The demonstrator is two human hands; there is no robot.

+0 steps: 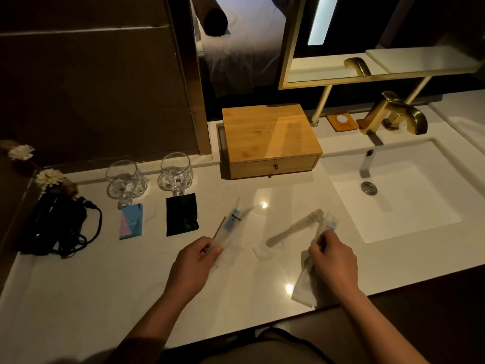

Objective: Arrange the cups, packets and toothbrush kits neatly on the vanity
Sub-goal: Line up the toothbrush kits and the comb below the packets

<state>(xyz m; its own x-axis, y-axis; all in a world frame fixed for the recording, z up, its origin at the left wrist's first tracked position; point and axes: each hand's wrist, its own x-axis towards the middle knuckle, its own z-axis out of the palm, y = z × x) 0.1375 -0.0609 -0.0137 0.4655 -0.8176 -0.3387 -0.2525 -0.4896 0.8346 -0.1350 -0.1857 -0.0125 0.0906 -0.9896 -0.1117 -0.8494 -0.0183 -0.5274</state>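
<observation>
Left hand [195, 261] pinches one toothbrush kit [231, 224] at its near end, right hand [333, 261] grips another [324, 227]; lay each flat beyond fingertips, parallel, beside black packet [181, 214].

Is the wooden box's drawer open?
No: the drawer front sits flush with the wooden box, knob facing out.

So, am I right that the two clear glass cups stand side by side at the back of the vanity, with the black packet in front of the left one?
Not quite. The head view shows the two clear glass cups side by side at the back of the white vanity top, but the black packet lies in front of the right one. The blue and pink packet lies in front of the left one.
</observation>
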